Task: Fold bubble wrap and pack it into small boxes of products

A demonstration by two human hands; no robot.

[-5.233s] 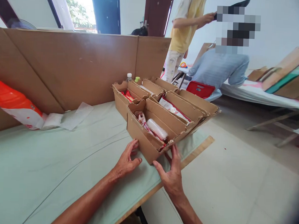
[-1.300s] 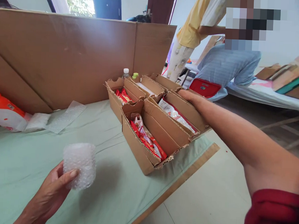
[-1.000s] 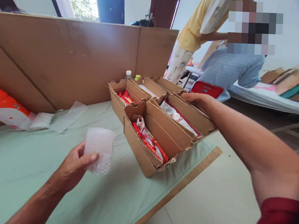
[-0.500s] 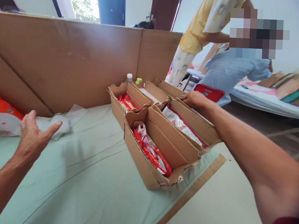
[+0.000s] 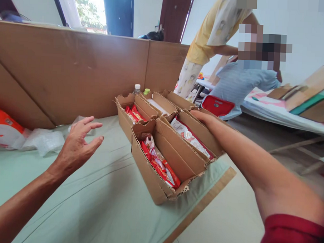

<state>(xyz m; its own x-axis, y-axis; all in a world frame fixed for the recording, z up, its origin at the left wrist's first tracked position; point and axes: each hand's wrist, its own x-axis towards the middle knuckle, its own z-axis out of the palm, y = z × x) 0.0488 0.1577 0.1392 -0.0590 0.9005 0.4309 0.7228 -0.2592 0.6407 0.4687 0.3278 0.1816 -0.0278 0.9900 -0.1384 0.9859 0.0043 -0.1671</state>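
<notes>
A cardboard box (image 5: 149,171) split into several long compartments stands near the table's right edge, holding red and white snack packets (image 5: 160,162). My right hand (image 5: 203,118) reaches across and rests on the box's far right wall, fingers curled over its rim. My left hand (image 5: 77,146) hovers empty above the green tablecloth (image 5: 93,208), fingers spread, left of the box. A wad of bubble wrap (image 5: 44,141) lies further left on the cloth.
A tall cardboard partition (image 5: 73,71) walls the table's back. An orange and white bag (image 5: 2,130) lies at the far left. Two small bottles (image 5: 137,89) stand behind the box. Two other people (image 5: 233,81) are at a neighbouring table to the right.
My left hand took a bubble-wrap roll out of the box, let it go at the left, and has swung back toward the box, empty. My right hand moved to the box's far wall.
</notes>
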